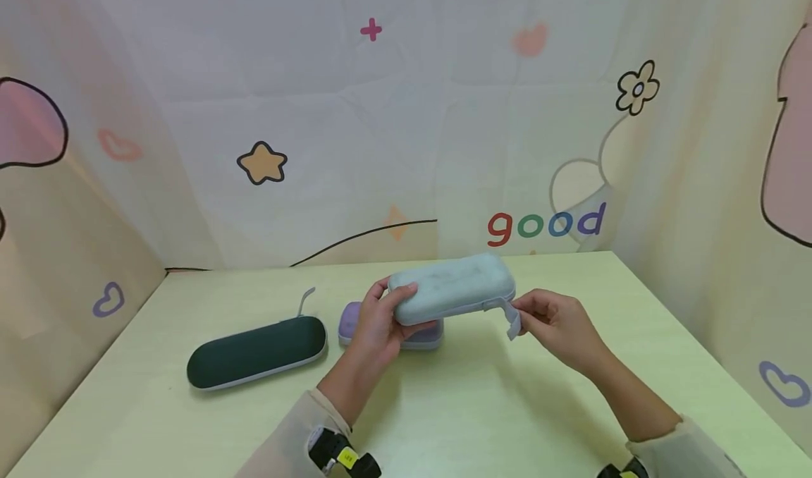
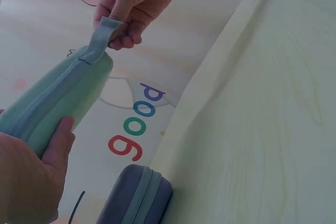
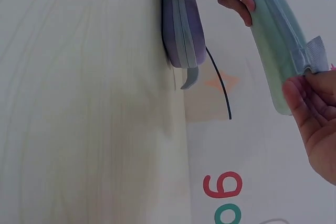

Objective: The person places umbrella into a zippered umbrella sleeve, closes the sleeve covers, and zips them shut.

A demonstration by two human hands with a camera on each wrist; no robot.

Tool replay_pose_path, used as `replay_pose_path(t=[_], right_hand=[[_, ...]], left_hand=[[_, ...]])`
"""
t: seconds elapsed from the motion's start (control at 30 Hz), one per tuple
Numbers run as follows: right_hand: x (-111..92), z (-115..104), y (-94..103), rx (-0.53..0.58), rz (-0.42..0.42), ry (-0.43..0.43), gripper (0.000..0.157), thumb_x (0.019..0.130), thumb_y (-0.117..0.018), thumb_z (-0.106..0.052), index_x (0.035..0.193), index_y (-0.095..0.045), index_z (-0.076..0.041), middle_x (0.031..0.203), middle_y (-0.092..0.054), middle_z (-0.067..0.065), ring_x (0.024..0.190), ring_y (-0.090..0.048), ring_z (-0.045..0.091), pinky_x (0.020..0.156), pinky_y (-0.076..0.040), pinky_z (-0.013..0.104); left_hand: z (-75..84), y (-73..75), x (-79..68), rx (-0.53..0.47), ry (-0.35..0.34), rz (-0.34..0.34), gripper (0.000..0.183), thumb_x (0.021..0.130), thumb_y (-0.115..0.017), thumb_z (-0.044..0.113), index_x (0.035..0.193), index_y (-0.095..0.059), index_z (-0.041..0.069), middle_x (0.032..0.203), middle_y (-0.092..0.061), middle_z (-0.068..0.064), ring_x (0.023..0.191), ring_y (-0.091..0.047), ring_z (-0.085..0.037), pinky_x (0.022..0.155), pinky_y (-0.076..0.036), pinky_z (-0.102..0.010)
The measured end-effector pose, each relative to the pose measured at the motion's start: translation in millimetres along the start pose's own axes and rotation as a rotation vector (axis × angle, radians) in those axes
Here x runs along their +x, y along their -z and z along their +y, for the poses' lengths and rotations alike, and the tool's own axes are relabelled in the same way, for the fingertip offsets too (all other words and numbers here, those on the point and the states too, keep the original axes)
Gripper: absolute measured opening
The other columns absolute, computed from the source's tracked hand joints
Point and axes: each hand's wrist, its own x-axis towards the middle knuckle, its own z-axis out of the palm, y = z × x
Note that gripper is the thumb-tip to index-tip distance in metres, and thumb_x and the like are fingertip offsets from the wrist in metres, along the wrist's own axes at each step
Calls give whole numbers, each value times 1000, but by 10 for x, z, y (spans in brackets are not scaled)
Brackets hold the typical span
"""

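A light blue zippered pencil case [image 1: 453, 287] is held up above the table, tilted, between both hands. My left hand [image 1: 380, 319] grips its left end, thumb on top and fingers underneath. At the opposite end a grey-blue fabric tab [image 2: 100, 40] sticks out beside the zipper. Thumb and fingers of my right hand [image 1: 561, 326] pinch at this end, close by the tab; the fingers hide the exact spot. The zipper band [image 3: 283, 19] looks closed along the visible side. Behind the left hand lies a purple pencil case [image 3: 184, 19], partly covered in the head view.
A long dark green case [image 1: 256, 351] with a light rim lies on the table's left, a thin grey strap [image 1: 306, 300] rising behind it. The pale table [image 1: 469, 421] ends at a printed cloth backdrop [image 1: 355, 125], with cloth at both sides too.
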Motion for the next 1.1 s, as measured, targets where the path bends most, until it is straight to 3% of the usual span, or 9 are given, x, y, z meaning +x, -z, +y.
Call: replay_pose_path(t=[0.17,0.27,0.47,0.73,1.1], right_hand=[[-12,34,119,-45,-51,-1,13,90,-66,0,103,-68,1,90,-69,7,74,-69,19,71,-55,23],[-32,25,204,-100,-19,8,15,90,-68,-1,104,-67,0,90,-69,5,74,-67,16,70,-55,22],[-52,24,321,-226,54,110,15,88,-70,-2,102,-67,-3,89,-68,2,78,-63,10,69,-54,22],[-117,-11,496,-332,-38,206,27,86,-73,-7,111,-62,-8,108,-64,-1,92,-65,18,77,-54,34],[-173,-71,586,-441,-146,197,50,86,-76,-24,128,-54,-8,127,-56,6,113,-55,30,89,-46,45]], left_hand=[[27,16,-19,28,15,-23,42,88,-64,4,126,-48,7,129,-48,-15,104,-59,-32,78,-50,-63],[13,36,-40,77,27,-48,44,89,-65,4,129,-48,7,131,-48,-17,106,-59,-33,80,-49,-63],[-69,57,-85,205,58,-77,49,85,-70,6,130,-49,4,130,-49,-18,103,-59,-34,79,-51,-61],[-219,-10,-132,279,97,-91,51,82,-75,6,128,-54,4,128,-49,-17,104,-57,-34,70,-56,-55],[-501,-200,-82,312,97,-83,50,81,-76,6,126,-54,4,123,-48,-18,101,-58,-35,66,-57,-53]])
